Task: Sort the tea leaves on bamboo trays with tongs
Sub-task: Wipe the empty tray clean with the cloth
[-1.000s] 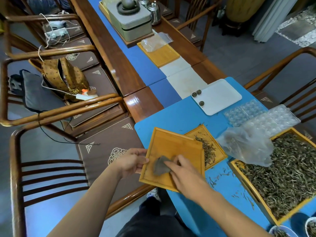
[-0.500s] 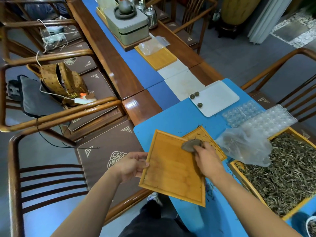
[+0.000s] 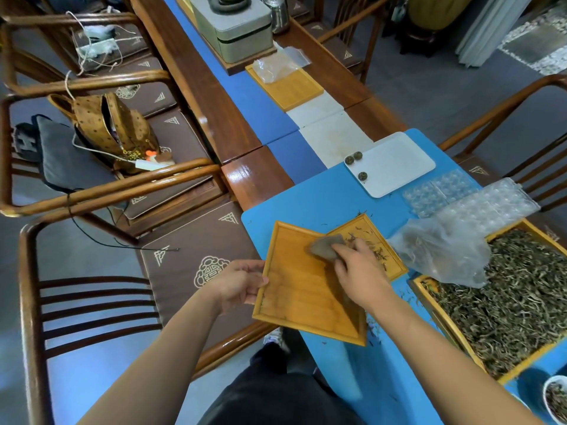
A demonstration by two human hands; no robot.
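Since half a second ago, the right hand (image 3: pixel 360 276) has pulled the grey cloth (image 3: pixel 325 246) a little to the left along the far edge of the empty bamboo tray (image 3: pixel 306 302), and it now pinches the cloth against the wood. The left hand (image 3: pixel 242 283) grips the tray's left rim, thumb on top. This tray is tilted, its long axis running from near right to far left, and its far right corner overlaps a smaller bamboo tray (image 3: pixel 372 240) holding a scatter of tea leaves. Both sit on a blue mat (image 3: pixel 306 207). To the right, a large tray of tea leaves (image 3: pixel 515 299) lies partly under a clear plastic bag (image 3: pixel 441 253). Farther off, a white tray (image 3: pixel 395 164) carries three small tea balls. On a chair at the left, a dark cushion (image 3: pixel 26 145) shows a large letter H. No tongs can be seen.
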